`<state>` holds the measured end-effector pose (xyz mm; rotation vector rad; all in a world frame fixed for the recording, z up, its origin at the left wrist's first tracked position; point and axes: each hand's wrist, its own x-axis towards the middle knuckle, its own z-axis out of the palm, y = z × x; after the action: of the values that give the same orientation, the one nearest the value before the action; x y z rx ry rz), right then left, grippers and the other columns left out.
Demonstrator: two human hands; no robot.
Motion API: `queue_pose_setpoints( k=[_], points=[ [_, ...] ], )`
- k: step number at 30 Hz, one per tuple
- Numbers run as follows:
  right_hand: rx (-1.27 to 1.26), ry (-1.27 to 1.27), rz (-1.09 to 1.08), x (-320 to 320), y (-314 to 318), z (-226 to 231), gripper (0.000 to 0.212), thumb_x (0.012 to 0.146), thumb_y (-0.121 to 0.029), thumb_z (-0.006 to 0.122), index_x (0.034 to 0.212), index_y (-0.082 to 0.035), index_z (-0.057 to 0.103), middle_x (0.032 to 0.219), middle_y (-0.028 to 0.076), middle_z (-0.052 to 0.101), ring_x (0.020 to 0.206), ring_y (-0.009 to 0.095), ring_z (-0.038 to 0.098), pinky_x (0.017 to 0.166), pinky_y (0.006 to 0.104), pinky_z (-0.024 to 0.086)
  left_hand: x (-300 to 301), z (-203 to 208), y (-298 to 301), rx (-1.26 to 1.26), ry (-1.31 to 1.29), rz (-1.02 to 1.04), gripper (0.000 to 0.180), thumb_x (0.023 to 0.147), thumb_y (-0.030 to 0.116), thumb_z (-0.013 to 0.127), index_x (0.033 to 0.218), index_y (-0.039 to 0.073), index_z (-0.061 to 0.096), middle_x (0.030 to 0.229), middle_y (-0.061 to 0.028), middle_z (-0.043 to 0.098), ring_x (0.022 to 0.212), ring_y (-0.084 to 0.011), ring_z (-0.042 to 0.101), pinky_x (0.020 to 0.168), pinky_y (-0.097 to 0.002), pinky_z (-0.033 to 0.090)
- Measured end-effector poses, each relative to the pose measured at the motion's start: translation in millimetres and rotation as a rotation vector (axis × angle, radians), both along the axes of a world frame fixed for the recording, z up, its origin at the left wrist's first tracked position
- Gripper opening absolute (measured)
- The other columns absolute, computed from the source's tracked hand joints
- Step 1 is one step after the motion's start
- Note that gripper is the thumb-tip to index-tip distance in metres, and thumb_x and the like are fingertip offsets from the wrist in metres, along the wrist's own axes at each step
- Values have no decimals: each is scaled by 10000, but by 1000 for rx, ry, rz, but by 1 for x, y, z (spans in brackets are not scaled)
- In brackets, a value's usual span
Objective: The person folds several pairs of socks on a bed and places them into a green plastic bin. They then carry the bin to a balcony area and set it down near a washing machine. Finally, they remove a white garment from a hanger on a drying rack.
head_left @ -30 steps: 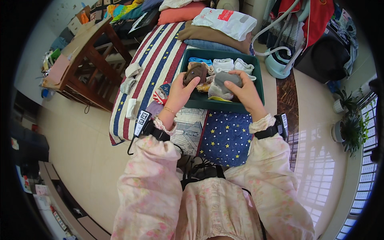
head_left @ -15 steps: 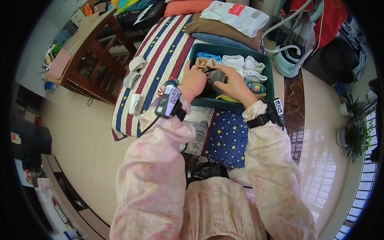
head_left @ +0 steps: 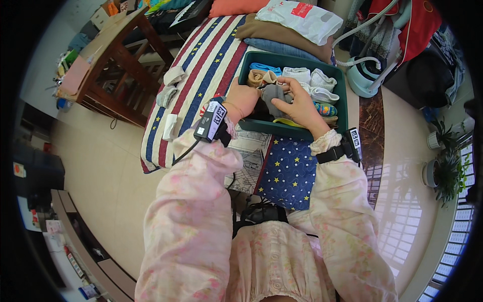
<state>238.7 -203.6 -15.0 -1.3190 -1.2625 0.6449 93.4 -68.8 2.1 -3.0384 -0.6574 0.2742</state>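
At the left of the striped cover [head_left: 211, 65], a beige bundle [head_left: 174, 75], a grey-white bundle [head_left: 166, 96] and a white bundle [head_left: 170, 127] lie in a loose column. To their right, the left hand [head_left: 242, 98] reaches over the left wall of a dark green bin [head_left: 342, 95]; its fingers are partly hidden, so whether they hold anything I cannot tell. Just past them in the bin are a tan rolled sock [head_left: 255, 77] and, behind that, a blue one [head_left: 265, 68]. The grey sock [head_left: 273, 98] is in the bin, between the two hands. The right hand [head_left: 301, 105] touches its right side, thumb and forefinger apart; whether they grip it I cannot tell. Farther right, white rolled socks [head_left: 323, 79] sit behind a multicoloured one [head_left: 325, 109], and a light blue canister [head_left: 359, 78] stands beyond the bin
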Motion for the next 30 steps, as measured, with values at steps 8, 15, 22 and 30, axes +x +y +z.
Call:
queue_pose_setpoints(
  k=[8,15,22,30],
  points=[
    [-64,390,-187,5,-3,1,524,777,-124,705,1236,-24,472,1040,117,591,968,187,578,838,311,474,-31,-2,-5,-161,-711,-40,319,711,296,753,921,79,648,812,-89,664,872,-272,625,976,-423,340],
    [-115,-97,-127,-9,16,-3,454,694,-163,761,1074,-4,572,1004,142,634,936,232,621,829,331,482,-43,2,-27,-1200,-1399,339,290,881,133,662,1046,-14,474,866,-89,642,782,-133,627,682,-238,503],
    [-192,-696,-20,-43,64,-18,192,761,-110,606,928,-26,648,844,169,681,817,368,648,718,438,513,-43,-12,-32,-1134,-1694,401,466,868,65,654,1244,27,382,1146,-122,542,996,-148,571,826,-257,502],
    [-154,-699,-59,-52,70,-26,235,870,-203,507,836,-53,685,829,177,666,788,337,651,684,426,512,-46,-16,-33,-1136,-1648,376,533,858,22,638,1305,44,348,1174,-100,523,1045,-145,544,865,-256,487]
  ],
)
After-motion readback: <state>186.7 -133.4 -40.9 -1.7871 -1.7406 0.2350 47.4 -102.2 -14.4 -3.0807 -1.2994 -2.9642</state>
